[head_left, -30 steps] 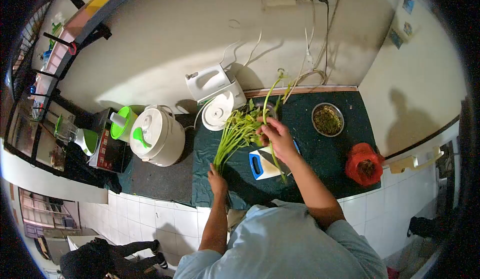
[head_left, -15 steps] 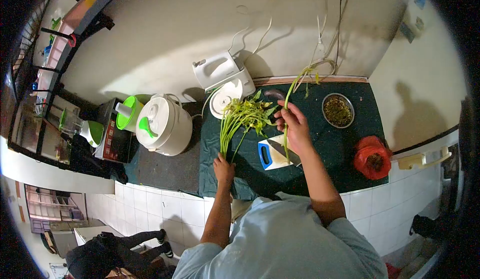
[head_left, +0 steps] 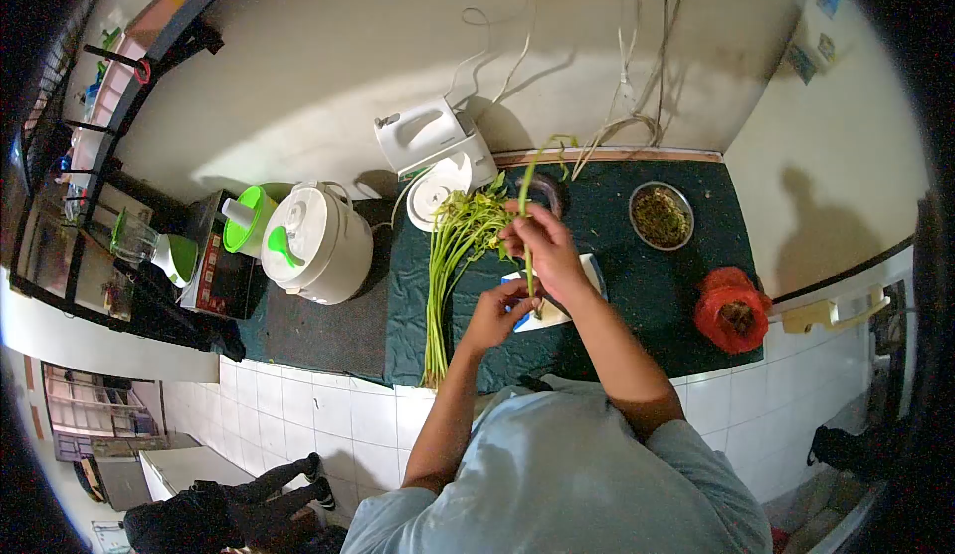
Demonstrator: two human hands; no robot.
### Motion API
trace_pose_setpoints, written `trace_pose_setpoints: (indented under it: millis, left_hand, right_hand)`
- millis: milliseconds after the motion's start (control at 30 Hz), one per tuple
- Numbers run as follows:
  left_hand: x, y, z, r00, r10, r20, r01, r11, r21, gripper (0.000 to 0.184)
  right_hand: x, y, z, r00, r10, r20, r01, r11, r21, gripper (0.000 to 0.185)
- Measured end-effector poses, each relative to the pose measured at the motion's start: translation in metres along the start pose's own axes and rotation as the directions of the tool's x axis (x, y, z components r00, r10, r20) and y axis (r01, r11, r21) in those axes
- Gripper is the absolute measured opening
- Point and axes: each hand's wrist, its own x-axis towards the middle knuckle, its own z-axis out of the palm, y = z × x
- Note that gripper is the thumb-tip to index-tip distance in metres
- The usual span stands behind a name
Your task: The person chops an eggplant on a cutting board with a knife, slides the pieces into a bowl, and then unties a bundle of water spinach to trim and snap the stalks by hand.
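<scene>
My right hand (head_left: 549, 256) is closed on a long green stalk (head_left: 525, 226), whose thin leafy tip rises toward the wall. Near the stalk's lower end, my left hand (head_left: 494, 315) pinches it with the fingers. Beneath both hands is a white cutting board (head_left: 562, 313) with a blue edge, partly covered by them. A bunch of leafy green stems (head_left: 438, 300) lies on the dark green cloth to the left, leaves toward the wall. Behind my right hand sits a dark round bowl (head_left: 547, 194), partly hidden.
A metal bowl of chopped greens (head_left: 661, 215) and a red bag (head_left: 731, 310) are on the right. Left stand a white mixer (head_left: 428, 136), a white rice cooker (head_left: 323, 246) and a green container (head_left: 251, 220). Another person (head_left: 219, 514) is at lower left.
My left hand has let go of the bunch and moved right to the single stalk's lower end. The bunch now lies on the cloth. My right hand still holds the stalk.
</scene>
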Motion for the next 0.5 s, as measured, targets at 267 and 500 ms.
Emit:
trace_pose_setpoints:
  millis: [267,500]
  left_hand:
    - [-0.017,-0.040,0.007,0.900,-0.108,-0.423,-0.254,0.658,-0.709,0.019]
    - [-0.050,-0.076,-0.013,0.810,-0.290,-0.509,-0.298,0.543,-0.785,0.023]
  right_hand:
    - [-0.049,0.026,-0.044,0.919,0.145,0.366,0.202,0.624,-0.755,0.032]
    - [-0.085,0.056,-0.100,0.887,0.298,0.352,0.206,0.427,-0.881,0.031]
